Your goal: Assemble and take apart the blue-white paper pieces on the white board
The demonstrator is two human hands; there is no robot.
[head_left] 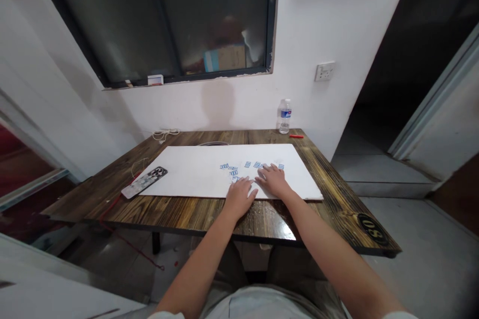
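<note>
Several small pale pieces with blue-lined markings (233,173) lie scattered on a white board (194,169); whether they are paper or clear plastic I cannot tell. My left hand (240,198) rests palm down at the board's near edge, thumb apart, fingertips at the lowest pieces of the left cluster. To its right, my right hand (274,180) lies with fingers spread on the board. Its fingertips are at or over a piece (257,164), partly hiding what is there. Another marked piece (281,166) sits just right of that hand.
The board lies on a dark wooden table (337,209). A phone (145,182) overlaps its left edge, beside a red cord (108,209). At the back stand a water bottle (285,118), a red pen (296,136) and a coiled white cable (164,133). A wall is behind.
</note>
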